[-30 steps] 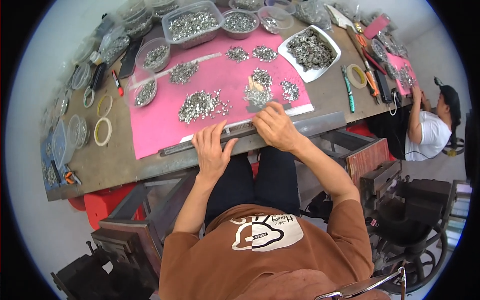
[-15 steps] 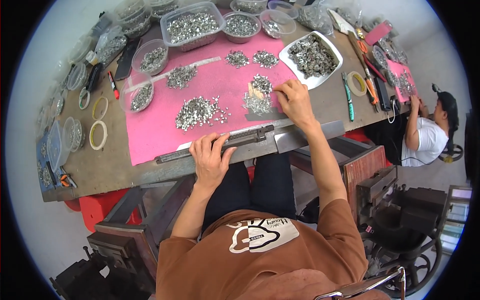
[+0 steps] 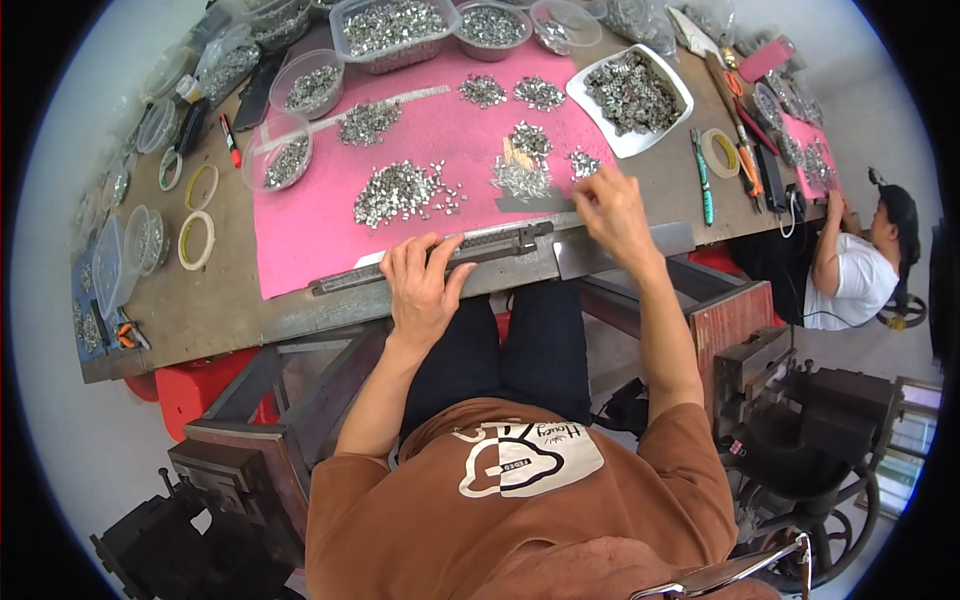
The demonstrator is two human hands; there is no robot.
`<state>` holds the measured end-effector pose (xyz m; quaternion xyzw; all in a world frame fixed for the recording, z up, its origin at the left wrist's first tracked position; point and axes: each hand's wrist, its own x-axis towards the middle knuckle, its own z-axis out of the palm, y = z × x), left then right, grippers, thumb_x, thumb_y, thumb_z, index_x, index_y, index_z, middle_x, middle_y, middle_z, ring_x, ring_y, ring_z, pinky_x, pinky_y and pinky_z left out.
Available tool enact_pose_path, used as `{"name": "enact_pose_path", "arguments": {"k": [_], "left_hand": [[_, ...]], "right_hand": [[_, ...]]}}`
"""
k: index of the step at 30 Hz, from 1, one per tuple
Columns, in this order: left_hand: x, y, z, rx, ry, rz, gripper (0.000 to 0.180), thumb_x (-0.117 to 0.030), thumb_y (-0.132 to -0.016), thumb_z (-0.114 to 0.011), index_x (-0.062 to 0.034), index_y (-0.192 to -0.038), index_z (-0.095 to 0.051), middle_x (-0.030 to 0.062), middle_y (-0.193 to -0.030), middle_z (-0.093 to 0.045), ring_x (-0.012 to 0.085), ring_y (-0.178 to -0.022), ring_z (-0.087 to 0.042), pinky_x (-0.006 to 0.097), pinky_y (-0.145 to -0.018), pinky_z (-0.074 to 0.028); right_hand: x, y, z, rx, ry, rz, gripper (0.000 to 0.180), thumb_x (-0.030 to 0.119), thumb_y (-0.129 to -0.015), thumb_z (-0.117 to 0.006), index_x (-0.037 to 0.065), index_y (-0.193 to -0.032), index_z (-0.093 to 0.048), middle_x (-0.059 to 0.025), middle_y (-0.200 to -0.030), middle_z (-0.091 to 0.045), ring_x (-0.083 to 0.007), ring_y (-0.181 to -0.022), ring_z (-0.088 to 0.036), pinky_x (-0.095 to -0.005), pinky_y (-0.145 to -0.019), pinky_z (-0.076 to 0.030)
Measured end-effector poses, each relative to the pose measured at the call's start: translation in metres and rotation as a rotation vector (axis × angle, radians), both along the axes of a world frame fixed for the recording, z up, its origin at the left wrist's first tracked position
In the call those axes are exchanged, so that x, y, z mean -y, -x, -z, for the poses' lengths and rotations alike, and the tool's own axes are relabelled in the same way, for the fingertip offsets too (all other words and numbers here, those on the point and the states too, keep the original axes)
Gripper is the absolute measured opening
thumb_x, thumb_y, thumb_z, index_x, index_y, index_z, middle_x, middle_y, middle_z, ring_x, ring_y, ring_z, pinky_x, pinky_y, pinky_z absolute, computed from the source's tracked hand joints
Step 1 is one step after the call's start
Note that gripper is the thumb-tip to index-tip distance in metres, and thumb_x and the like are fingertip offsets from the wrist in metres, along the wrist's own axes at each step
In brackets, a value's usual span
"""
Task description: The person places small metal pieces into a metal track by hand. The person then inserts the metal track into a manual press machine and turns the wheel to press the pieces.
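My left hand (image 3: pixel 425 282) lies flat on a long dark metal bar (image 3: pixel 440 257) at the near edge of the pink mat (image 3: pixel 300 225), fingers spread over it. My right hand (image 3: pixel 612 208) hovers at the mat's right corner with fingers pinched together, next to small piles of silver metal pieces (image 3: pixel 520 180). Whether it holds a piece I cannot tell. A larger pile of silver pieces (image 3: pixel 400 192) lies in the middle of the mat.
A white tray (image 3: pixel 680 105) of metal pieces stands at the right, several clear tubs (image 3: pixel 390 25) at the back, tape rolls (image 3: pixel 197 240) and a green pen (image 3: pixel 703 178) on the brown table. Another person (image 3: pixel 850 265) sits at the right end. Dark machinery (image 3: pixel 800 420) stands beside my legs.
My right hand has moved right along the mat's near edge, from the small piles to the mat's corner. My left hand stays on the metal bar.
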<state>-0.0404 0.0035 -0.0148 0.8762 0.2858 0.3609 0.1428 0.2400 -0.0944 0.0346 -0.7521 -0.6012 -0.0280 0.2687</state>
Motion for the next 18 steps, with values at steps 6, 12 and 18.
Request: {"name": "enact_pose_path", "arguments": {"k": [6,12,18], "left_hand": [[-0.003,-0.002,0.001,0.02,-0.01,0.016,0.044,-0.025,-0.08,-0.082,-0.0123,-0.119,-0.069,0.0066,-0.113,-0.059,0.0278,-0.108,-0.054,0.045,-0.098,-0.035],[-0.002,-0.002,0.001,0.026,-0.01,0.021,0.043,-0.025,-0.08,-0.082,-0.0121,-0.12,-0.069,0.0065,-0.113,-0.059,0.0279,-0.109,-0.054,0.045,-0.098,-0.035],[-0.001,-0.002,0.001,0.025,-0.008,0.007,0.043,-0.026,-0.081,-0.081,-0.0123,-0.119,-0.069,0.0068,-0.113,-0.059,0.0282,-0.109,-0.054,0.046,-0.099,-0.036]], "right_hand": [[0.018,0.005,0.004,-0.139,-0.055,0.044,0.01,0.005,-0.087,-0.071,0.004,-0.096,-0.073,-0.0117,-0.087,-0.064,-0.0288,-0.085,-0.065,-0.0399,-0.078,-0.047],[0.008,0.009,0.016,-0.173,-0.051,0.062,0.011,0.004,-0.085,-0.074,-0.001,-0.095,-0.071,-0.0147,-0.087,-0.066,-0.0285,-0.079,-0.067,-0.0381,-0.072,-0.052],[0.009,0.032,0.003,-0.308,-0.064,0.017,0.011,0.004,-0.089,-0.073,-0.002,-0.095,-0.067,-0.0141,-0.09,-0.069,-0.0256,-0.079,-0.066,-0.0354,-0.074,-0.052]]}}
